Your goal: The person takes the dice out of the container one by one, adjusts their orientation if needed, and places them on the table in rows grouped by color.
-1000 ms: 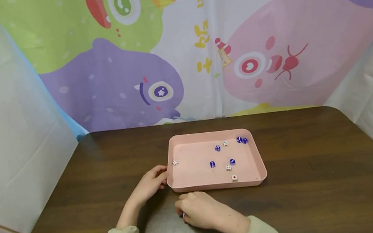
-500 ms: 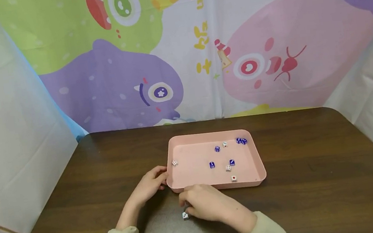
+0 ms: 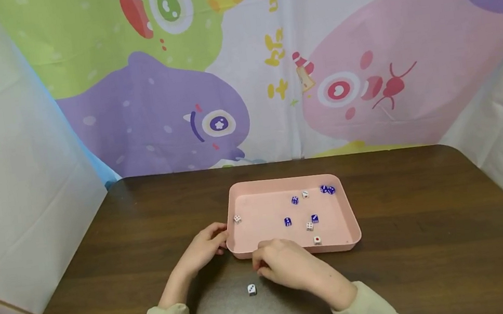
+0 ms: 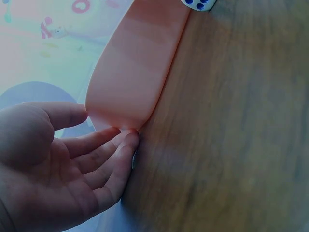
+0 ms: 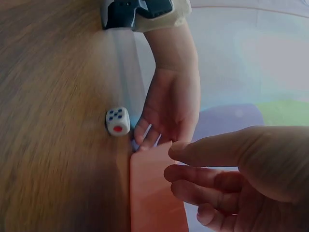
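Note:
A pink tray (image 3: 263, 254) lies on the table with several white and blue dice inside. My left hand (image 3: 202, 249) touches its near left corner from outside; in the left wrist view the thumb meets the rim and the fingertips rest on the wall. A single white die (image 3: 252, 289) sits on the table in front of the tray, its red spot showing in the right wrist view. Close by, my right hand (image 3: 288, 265) hovers at the tray's front rim, thumb and fingers apart and holding nothing in the right wrist view.
Inside the tray, a white die (image 3: 237, 219) sits by the left wall and two blue dice (image 3: 328, 189) share the far right corner. Another white die (image 3: 317, 240) is near the front wall. Behind the dark wooden table (image 3: 427, 208) hangs a cartoon-print curtain (image 3: 273, 138).
My right hand has let go of the white die, leaving it on the table, and moved up and right to the tray's front rim. The left hand stays at the tray's corner.

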`<control>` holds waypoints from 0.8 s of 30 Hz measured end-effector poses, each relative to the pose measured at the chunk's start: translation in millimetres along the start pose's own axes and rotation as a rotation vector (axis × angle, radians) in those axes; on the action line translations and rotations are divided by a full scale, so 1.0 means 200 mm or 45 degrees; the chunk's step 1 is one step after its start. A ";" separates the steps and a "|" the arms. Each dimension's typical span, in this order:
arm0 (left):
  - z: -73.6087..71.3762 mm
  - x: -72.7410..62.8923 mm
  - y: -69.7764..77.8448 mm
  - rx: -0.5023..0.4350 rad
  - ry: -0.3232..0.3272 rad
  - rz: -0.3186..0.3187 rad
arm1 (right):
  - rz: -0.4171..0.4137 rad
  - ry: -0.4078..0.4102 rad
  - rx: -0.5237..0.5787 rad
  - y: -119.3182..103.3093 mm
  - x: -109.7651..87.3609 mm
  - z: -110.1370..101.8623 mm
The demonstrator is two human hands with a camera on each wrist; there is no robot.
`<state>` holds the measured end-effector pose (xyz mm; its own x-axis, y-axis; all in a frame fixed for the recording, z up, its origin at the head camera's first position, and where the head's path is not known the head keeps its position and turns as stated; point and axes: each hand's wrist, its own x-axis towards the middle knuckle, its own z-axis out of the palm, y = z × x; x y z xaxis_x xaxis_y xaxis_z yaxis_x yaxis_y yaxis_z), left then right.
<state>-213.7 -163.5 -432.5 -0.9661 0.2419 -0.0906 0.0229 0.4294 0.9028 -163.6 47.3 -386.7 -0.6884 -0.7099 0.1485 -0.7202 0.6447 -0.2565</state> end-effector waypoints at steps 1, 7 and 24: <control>0.00 0.00 0.00 0.002 0.000 0.000 | 0.004 -0.002 0.005 0.01 0.00 0.00; 0.01 0.00 0.00 0.013 0.002 -0.004 | 0.023 0.048 0.015 0.07 -0.03 -0.02; 0.00 0.00 0.01 0.008 0.007 -0.020 | 0.153 0.132 0.056 0.21 -0.08 -0.11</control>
<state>-213.5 -162.9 -431.6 -0.9677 0.2302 -0.1025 0.0091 0.4383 0.8988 -184.6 90.9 -378.5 -0.7760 -0.5941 0.2117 -0.6294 0.7082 -0.3198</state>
